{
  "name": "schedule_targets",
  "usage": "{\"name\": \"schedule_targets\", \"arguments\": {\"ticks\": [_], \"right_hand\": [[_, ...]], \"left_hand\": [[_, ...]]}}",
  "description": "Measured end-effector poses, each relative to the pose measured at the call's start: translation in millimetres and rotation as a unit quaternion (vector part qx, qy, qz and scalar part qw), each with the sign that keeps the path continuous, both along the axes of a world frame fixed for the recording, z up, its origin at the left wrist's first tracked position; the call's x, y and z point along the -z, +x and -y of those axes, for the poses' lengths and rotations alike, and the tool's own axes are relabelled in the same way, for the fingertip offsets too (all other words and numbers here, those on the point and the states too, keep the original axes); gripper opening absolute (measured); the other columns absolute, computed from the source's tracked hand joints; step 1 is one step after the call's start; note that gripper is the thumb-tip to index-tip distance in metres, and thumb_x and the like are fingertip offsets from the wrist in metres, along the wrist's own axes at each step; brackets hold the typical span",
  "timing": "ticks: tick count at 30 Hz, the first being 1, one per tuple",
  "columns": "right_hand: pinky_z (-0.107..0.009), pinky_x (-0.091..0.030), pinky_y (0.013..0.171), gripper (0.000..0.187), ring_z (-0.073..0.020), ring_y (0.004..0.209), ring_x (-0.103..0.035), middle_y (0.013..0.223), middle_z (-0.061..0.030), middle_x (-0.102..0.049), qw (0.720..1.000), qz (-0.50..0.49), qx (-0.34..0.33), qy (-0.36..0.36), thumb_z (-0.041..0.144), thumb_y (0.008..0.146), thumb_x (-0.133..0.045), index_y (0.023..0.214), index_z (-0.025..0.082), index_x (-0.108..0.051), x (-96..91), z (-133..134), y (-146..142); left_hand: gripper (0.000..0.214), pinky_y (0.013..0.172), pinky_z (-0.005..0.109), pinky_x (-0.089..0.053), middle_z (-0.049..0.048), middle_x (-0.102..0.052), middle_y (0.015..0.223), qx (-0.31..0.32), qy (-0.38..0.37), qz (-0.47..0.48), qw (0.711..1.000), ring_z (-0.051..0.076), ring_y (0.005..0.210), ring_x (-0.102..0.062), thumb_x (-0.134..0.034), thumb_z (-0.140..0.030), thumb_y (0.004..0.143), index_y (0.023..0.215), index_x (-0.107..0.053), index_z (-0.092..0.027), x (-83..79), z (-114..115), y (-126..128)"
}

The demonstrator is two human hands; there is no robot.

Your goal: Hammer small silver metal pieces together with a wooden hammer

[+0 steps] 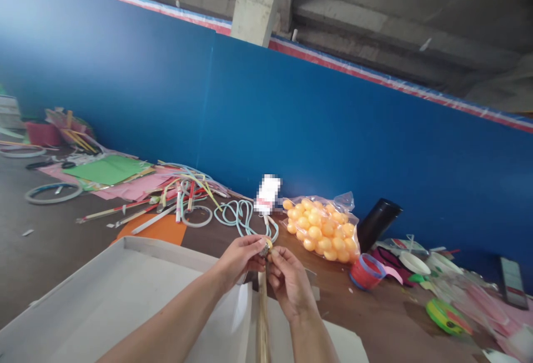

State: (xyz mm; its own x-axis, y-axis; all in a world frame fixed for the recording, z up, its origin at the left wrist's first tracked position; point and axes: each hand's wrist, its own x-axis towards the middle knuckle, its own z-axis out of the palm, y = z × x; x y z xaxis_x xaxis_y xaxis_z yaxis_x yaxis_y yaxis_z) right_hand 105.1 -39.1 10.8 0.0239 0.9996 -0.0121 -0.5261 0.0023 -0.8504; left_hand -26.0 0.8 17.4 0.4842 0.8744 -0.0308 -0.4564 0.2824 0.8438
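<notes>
In the middle of the view my left hand (244,257) and my right hand (289,280) meet, fingers closed in a pinch. Between their fingertips is a small object (266,247), partly yellowish and partly dark and shiny; its kind is too small to make out. Directly below the fingers a long wooden stick (262,318) runs toward me. Whether it is joined to the small object I cannot tell. A shallow white box (120,296) lies under my left forearm, and white sheets (345,343) lie under the right one.
Behind my hands lie a coiled pale-blue cord (239,213) and a clear bag of orange balls (320,230). On the right are a black cylinder (378,221), a red-and-blue cup (367,272) and a phone (513,282). Coloured paper (110,170) lies left. A blue partition (333,130) stands behind.
</notes>
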Motion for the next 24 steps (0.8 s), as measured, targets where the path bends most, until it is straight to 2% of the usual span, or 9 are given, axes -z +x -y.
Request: {"name": "schedule_targets", "arguments": {"ticks": [14,24], "right_hand": [[-0.016,-0.047,0.050,0.019,-0.0034,0.046,-0.042,0.050,0.0077,-0.046,1.000,0.002,0.003,-0.013,0.026,0.073,-0.072,0.075,0.016,-0.056,-0.4,0.6,-1.8],[-0.017,-0.048,0.049,0.018,-0.0043,0.046,-0.044,0.050,0.0072,-0.048,1.000,0.008,0.007,-0.015,0.025,0.074,-0.070,0.075,0.017,-0.054,0.2,1.9,-3.4]], "left_hand": [[0.038,0.054,0.021,-0.049,0.0057,-0.060,0.068,-0.007,0.013,-0.018,1.000,0.009,0.055,-0.056,-0.065,-0.036,0.073,0.100,-0.064,-0.008,3.4,0.5,1.7],[0.039,0.054,0.022,-0.049,0.0068,-0.061,0.070,-0.011,0.040,-0.026,0.999,0.010,0.057,-0.057,-0.064,-0.035,0.074,0.102,-0.064,-0.009,5.2,-0.6,1.7]]}}
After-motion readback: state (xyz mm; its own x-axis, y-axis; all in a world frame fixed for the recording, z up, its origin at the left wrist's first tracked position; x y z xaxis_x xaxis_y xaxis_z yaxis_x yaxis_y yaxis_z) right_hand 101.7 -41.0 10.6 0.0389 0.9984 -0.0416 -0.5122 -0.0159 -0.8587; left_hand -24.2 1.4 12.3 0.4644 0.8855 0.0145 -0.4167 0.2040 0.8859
